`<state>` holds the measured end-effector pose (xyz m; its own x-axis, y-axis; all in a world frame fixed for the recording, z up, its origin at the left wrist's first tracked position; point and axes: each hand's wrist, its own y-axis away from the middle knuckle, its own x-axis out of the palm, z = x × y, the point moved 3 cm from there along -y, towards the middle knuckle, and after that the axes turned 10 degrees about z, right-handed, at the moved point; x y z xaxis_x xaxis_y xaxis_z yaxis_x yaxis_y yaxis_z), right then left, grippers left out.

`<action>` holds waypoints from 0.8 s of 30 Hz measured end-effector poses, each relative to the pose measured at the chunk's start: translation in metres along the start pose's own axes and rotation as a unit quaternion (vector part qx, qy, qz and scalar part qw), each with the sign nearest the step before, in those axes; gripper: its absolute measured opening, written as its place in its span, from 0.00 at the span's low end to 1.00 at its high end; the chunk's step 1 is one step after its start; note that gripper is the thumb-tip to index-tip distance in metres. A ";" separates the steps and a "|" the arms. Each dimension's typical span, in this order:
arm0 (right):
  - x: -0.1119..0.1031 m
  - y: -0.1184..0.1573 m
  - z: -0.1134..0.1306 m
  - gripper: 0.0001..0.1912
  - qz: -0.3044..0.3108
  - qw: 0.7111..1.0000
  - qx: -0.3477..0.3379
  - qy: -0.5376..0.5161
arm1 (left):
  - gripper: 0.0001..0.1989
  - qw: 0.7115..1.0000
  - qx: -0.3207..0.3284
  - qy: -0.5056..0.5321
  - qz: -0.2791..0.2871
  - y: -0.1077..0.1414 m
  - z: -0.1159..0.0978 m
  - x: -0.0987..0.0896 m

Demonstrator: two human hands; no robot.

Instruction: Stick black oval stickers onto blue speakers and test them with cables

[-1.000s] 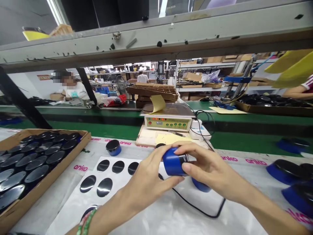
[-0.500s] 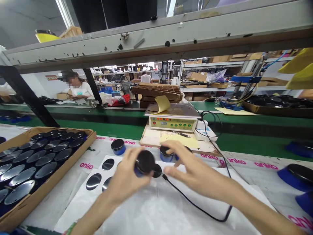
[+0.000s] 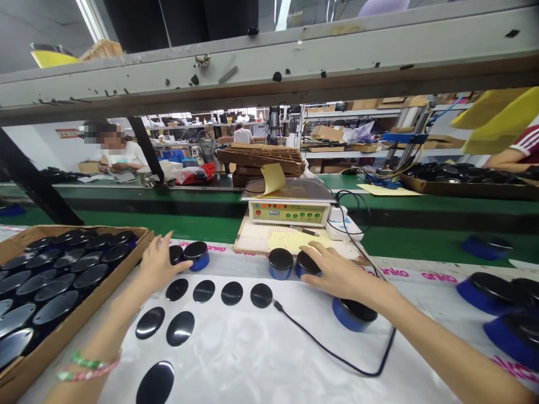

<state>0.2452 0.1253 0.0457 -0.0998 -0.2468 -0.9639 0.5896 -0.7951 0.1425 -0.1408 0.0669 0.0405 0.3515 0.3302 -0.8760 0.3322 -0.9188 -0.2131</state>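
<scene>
My left hand (image 3: 158, 264) has thumb and fingers around a round blue unit with a glossy black top (image 3: 176, 254), right beside a second such unit (image 3: 197, 256). My right hand (image 3: 337, 272) grips another blue unit (image 3: 304, 262) between thumb and fingers, its right side hidden by them. To the left of that one stands a further unit (image 3: 280, 264), and one more (image 3: 354, 314) sits partly under my right forearm. Several flat black discs (image 3: 231, 293) lie on the white sheet (image 3: 236, 359). The plug of a black cable (image 3: 278, 306) rests near the rightmost disc.
At left stands a cardboard tray (image 3: 141, 247) full of black-topped pieces. Behind the sheet is a control box (image 3: 290, 213) with lit red indicators on a board. More blue units (image 3: 488, 292) are at right. A shelf beam (image 3: 252, 67) crosses overhead; a co-worker (image 3: 122, 151) sits beyond.
My left hand has carried its blue unit leftward to stand beside another. My right hand has come onto a unit at the sheet's far edge. The view has shifted slightly.
</scene>
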 end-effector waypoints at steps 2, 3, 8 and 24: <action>0.003 -0.010 0.002 0.24 0.012 1.000 -0.006 0.009 | 0.35 0.998 0.063 -0.007 -0.009 0.008 -0.037 0.006; 0.005 -0.014 0.002 0.22 0.014 1.000 -0.008 0.012 | 0.32 0.995 0.104 -0.004 0.004 0.013 -0.057 0.011; 0.010 -0.021 -0.006 0.17 0.003 1.000 0.010 0.016 | 0.33 0.950 0.281 0.045 0.130 0.034 -0.143 0.064; 0.048 0.042 0.076 0.08 0.013 0.998 -0.061 0.006 | 0.30 0.913 0.315 0.163 0.201 0.035 -0.194 0.111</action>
<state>0.2043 0.0380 0.0221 -0.0732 -0.2594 -0.9630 0.6857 -0.7142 0.1403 0.0799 0.1130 0.0200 0.6107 -0.1097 -0.7843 -0.4150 -0.8878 -0.1990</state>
